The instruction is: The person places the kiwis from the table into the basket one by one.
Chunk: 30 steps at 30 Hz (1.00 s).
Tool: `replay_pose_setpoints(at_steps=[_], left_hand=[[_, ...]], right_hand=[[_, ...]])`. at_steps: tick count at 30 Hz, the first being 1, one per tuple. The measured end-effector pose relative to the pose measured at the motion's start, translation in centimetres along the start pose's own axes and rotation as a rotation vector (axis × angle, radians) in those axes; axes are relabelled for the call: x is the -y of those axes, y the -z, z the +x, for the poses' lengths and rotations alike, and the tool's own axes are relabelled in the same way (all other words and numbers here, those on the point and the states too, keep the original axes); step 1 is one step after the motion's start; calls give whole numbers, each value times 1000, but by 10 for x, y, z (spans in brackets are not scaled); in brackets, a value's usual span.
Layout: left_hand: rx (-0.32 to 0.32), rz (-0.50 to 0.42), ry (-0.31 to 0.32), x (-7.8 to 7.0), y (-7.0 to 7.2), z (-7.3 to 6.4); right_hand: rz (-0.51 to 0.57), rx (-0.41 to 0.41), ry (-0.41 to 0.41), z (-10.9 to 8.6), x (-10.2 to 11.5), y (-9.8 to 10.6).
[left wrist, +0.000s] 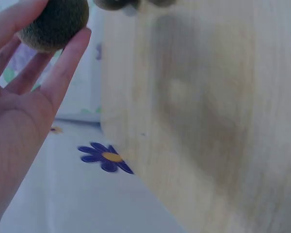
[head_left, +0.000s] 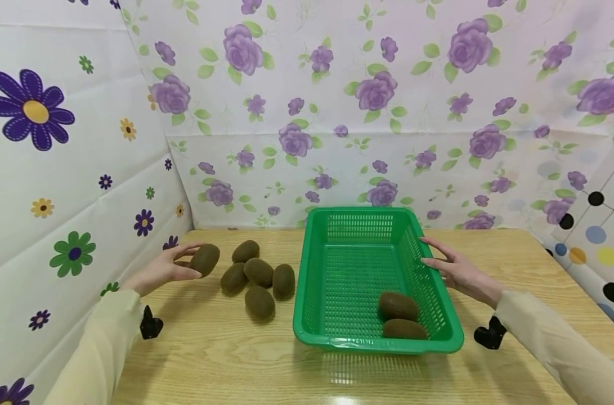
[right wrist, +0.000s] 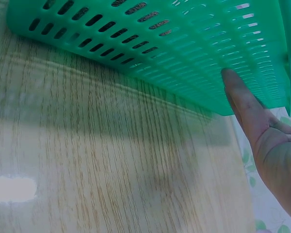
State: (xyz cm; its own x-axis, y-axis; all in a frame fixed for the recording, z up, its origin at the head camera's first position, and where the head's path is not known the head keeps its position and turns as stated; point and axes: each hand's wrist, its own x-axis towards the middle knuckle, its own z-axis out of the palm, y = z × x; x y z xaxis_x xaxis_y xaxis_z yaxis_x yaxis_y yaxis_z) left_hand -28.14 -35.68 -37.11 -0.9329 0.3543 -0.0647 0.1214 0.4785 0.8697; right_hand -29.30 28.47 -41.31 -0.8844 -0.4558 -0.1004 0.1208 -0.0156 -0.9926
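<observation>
My left hand (head_left: 157,272) pinches a brown fuzzy kiwi (head_left: 205,260) between thumb and fingers, at the left of the table. In the left wrist view the same kiwi (left wrist: 58,24) sits at the fingertips, with the palm facing it. To its right several loose kiwis (head_left: 259,272) lie in a cluster on the wood. My right hand (head_left: 464,275) grips the right side of a green plastic basket (head_left: 337,342), fingers at the rim. The right wrist view shows one finger (right wrist: 240,94) against its slotted outer wall. Two kiwis (head_left: 398,306) lie inside, at the front right corner.
The wooden table (head_left: 210,360) carries the basket and kiwis. A flowered cloth (head_left: 337,152) hangs behind it, and another patterned cloth (head_left: 84,197) stands close along the left. Dotted cloth (head_left: 597,225) borders the right side.
</observation>
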Motion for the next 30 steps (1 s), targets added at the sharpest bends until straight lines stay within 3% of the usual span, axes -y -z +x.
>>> replay_pose_setpoints(at_steps=[10,19,30], left_hand=[[100,10,-100,-44,-8,25],[188,25,-159,-87,-27,48],[267,97,-154,-123,-51,69]], right_hand=[[-15,10,5,-1,0,0],[-22,4,0,-1,0,0],[-21,4,7,-1,1,0]])
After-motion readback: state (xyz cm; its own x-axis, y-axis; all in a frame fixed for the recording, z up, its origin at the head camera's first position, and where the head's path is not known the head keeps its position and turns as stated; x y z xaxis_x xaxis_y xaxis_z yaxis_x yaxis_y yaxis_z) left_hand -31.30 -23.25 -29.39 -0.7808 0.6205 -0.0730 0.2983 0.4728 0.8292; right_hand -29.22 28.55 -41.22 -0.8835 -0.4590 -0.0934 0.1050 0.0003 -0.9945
